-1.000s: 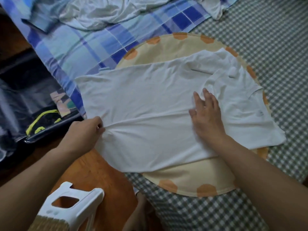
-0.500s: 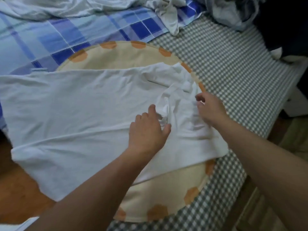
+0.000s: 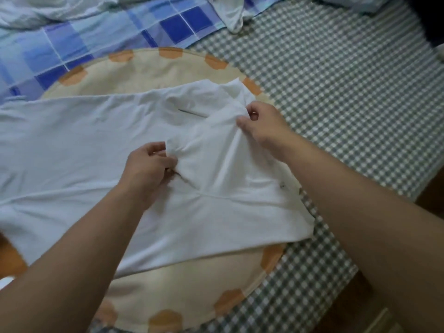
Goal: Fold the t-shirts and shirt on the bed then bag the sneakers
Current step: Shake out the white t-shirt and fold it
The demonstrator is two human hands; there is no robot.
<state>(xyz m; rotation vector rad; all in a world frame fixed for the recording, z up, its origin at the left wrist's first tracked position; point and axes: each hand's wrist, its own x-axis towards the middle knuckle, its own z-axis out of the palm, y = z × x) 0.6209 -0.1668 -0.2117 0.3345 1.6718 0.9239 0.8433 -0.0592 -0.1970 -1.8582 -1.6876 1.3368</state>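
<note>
Checked green-and-white bedding [image 3: 336, 92] covers the right of the bed, a blue plaid sheet [image 3: 96, 34] lies at the far left, and a round cream mat with orange spots [image 3: 192, 292] sits between them as the folding surface. Crumpled pale clothes [image 3: 48, 8] wait at the far edge, probably more folding work; no sneakers or bag can be seen.

Spread across the mat is the white t-shirt [image 3: 72, 145], its body running off to the left and its collar end to the right. A second ago the left hand was down at the hem on the near left, tugging the cloth straight, while the right lay flat on the chest area. Now both have come up to the collar end. The left hand [image 3: 146, 171] has its fingers curled and pinches a bunch of the sleeve cloth near the middle of the shirt. The right hand [image 3: 262, 123], farther and to the right, pinches the shoulder edge between thumb and fingertips, raising it slightly off the mat.

So the smoothing looks finished, and the sleeve is being turned in over the body, which I take as the first real fold. The shirt has also slid right across the mat. This garment is only just begun, and the other clothes and the sneakers are all yet to do.
</note>
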